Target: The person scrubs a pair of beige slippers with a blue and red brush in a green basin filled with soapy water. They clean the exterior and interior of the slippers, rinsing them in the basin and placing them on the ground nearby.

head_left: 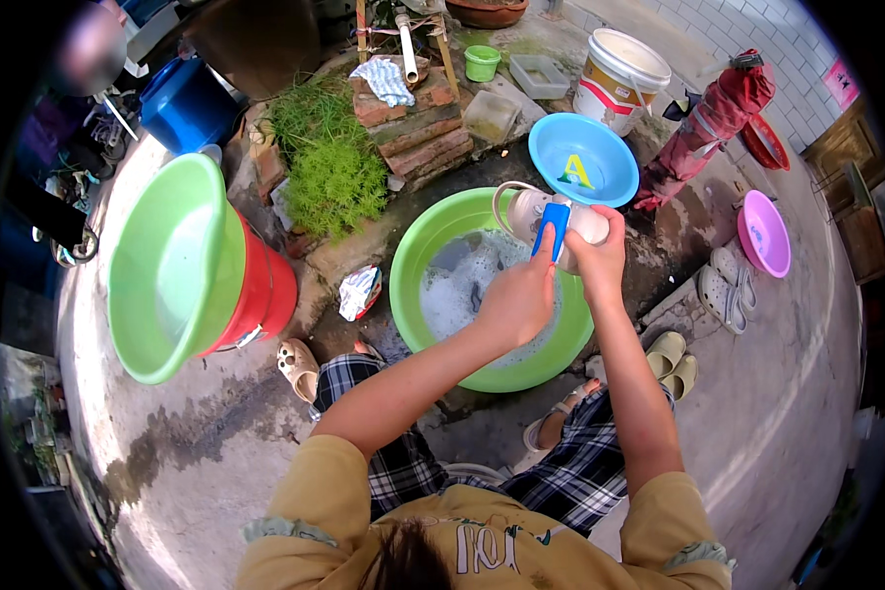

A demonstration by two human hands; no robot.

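Over the far rim of a green basin I hold a pale clog, its heel strap sticking out to the left. My right hand is closed round one end of the clog. A blue brush is gripped in my left hand, one finger stretched along its back. The brush is against the clog; its bristles are mostly hidden. White suds and cloudy water lie in the basin, with a darker shape among them that I cannot make out.
A blue basin stands just beyond my hands, near a white bucket. At left, a large green tub leans on a red bucket. Olive shoes, grey clogs and a pink basin are to the right.
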